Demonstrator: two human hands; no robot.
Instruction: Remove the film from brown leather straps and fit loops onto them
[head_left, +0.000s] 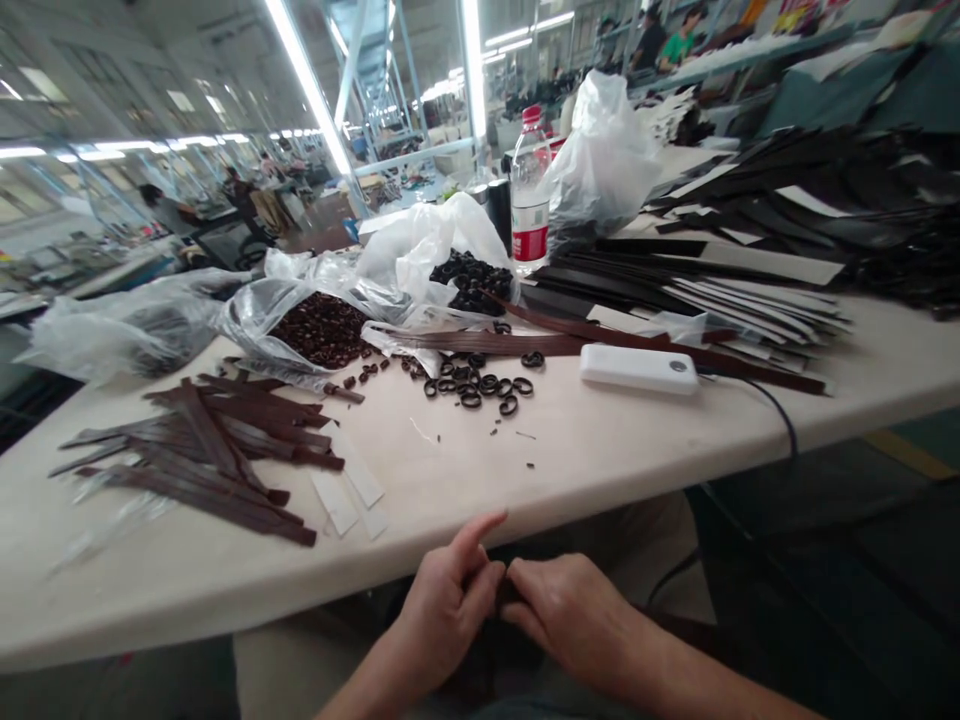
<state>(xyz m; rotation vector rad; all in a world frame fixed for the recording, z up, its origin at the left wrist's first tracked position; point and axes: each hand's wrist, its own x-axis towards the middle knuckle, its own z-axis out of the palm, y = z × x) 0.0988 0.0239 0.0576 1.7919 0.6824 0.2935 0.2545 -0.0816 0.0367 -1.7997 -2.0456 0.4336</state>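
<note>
At the table's near edge, over my lap, my left hand (448, 608) and my right hand (568, 607) meet with their fingertips close together. Both are closed in a pinch, while the left index finger points out to the right. Something dark shows between the fingertips, too shadowed to make out. Beyond my hands, several black loops (488, 385) lie loose on the table. To the left is a pile of brown strips (217, 440), with pale paper strips (352, 465) beside it.
Behind the loops are an open bag of small brown pieces (322, 328), a heap of black pieces (471, 280) and a bottle (531, 195). A white device (637, 370) with a cable lies right of centre. Bundled black strips (750, 290) cover the table's right side.
</note>
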